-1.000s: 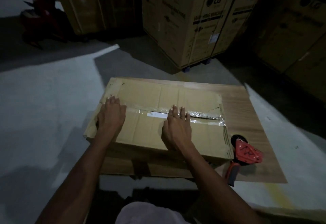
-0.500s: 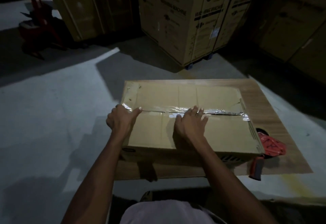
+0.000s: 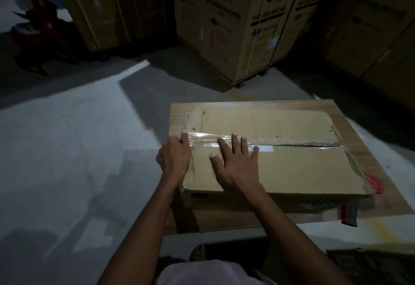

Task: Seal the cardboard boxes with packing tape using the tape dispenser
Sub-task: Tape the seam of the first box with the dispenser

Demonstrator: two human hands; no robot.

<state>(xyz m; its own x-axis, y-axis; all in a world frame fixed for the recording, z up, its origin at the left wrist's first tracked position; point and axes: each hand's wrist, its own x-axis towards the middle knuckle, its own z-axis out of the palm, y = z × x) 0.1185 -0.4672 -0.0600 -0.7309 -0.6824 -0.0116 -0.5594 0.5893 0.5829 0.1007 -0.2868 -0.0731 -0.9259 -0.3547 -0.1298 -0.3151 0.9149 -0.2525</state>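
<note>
A flat cardboard box (image 3: 292, 165) lies on a low wooden board (image 3: 368, 150). Clear packing tape (image 3: 301, 146) runs along its top seam from left edge to right edge. My right hand (image 3: 235, 163) lies flat on the lid with spread fingers, fingertips on the tape's left part. My left hand (image 3: 174, 156) is at the box's left edge, thumb on the tape end, fingers down the side out of sight. The red tape dispenser (image 3: 372, 183) lies behind the box's right corner, mostly hidden, its handle (image 3: 349, 214) sticking out below.
Tall LG washing-machine cartons (image 3: 242, 22) stand close behind the board, with more cartons at the right (image 3: 377, 33) and left (image 3: 105, 8). A red hand cart (image 3: 42, 31) sits at the far left. Grey concrete floor (image 3: 67, 150) spreads to the left.
My right hand slid left along the taped seam toward the left hand. My left hand went from flat on the lid to wrapping the left edge. The view shifted left.
</note>
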